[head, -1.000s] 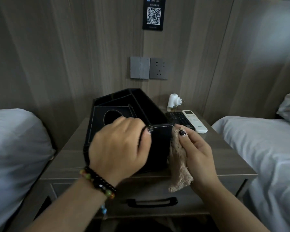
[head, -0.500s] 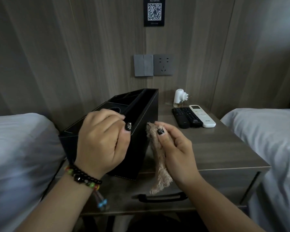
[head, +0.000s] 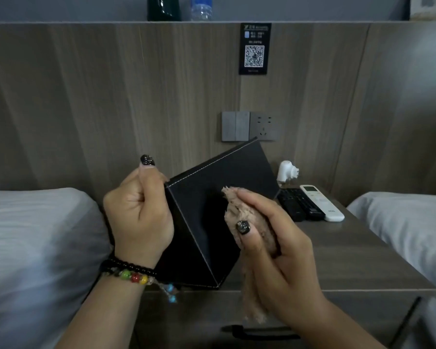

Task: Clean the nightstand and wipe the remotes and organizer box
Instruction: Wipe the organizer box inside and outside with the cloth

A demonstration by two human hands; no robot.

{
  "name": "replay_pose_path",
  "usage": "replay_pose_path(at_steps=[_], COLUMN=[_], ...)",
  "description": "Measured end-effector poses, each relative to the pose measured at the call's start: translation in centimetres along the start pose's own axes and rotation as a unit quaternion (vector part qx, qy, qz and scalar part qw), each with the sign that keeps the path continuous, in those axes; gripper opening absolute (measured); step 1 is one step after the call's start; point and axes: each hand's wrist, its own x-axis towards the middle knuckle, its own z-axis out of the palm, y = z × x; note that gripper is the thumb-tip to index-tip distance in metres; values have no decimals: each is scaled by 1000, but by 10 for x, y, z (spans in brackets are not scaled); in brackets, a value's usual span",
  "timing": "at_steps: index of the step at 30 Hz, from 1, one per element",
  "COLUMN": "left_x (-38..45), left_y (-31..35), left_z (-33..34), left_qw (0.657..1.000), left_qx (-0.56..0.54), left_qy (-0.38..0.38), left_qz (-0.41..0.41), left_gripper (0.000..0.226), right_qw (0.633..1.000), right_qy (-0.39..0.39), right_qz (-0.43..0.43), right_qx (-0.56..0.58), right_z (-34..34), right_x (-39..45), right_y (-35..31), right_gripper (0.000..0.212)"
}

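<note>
the black faux-leather organizer box with white stitching (head: 219,210) is tipped up on one near corner at the near left part of the grey wood-grain nightstand (head: 358,260), so a flat side panel faces the person. looks like that's the whole point of the tilt: it puts a face you normally can't reach right in front of the cloth.

left hand (head: 139,215) is doing the holding. its fingers are curled around the box's upper left edge with the thumb sticking up, so the box stays propped at that angle instead of flopping back down.

right hand (head: 269,238) has the fuzzy beige cleaning cloth (head: 247,217) bunched up, fingers pressed together along the outside and thumb pinching it from the near side. the top of the cloth is touching the dark panel, the rest hangs down past the nightstand's front edge.

the two remotes, a black remote (head: 297,204) and a white remote with a small screen (head: 321,202), lie side by side at the far right of the nightstand, well apart from the box, probably parked there to keep the wiping space free. a small white plug-in device (head: 286,172) stands just behind them.

my guess is the box is mid-wipe and the remotes come later.
</note>
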Motion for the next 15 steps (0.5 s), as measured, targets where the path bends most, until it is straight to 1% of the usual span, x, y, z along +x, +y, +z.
replay_pose_path(at_steps=[3,7,10,12,14,15], left_x=[5,8,14,17,17,17], left_y=[5,3,-2,-3,-3,-3], left_z=[-2,-6,-12,-14,-14,-13], left_qw=[998,997,990,986,988,989], left_qx=[-34,-54,-95,-108,-97,-90], left_qy=[22,4,3,16,19,17], left_qz=[-41,-60,-103,-125,-116,-113], left_gripper=[55,54,49,52,55,53], right_qw=[996,977,965,963,967,972], right_qy=[-31,-115,-160,-168,-148,-132], right_qz=[-67,-139,-170,-178,-170,-151], right_qx=[-52,-111,-120,-116,-120,-124], right_z=[13,28,37,39,39,38], right_x=[12,27,35,43,53,60], right_y=[-9,-25,-32,-32,-26,-22], right_gripper=[36,37,36,35,34,34])
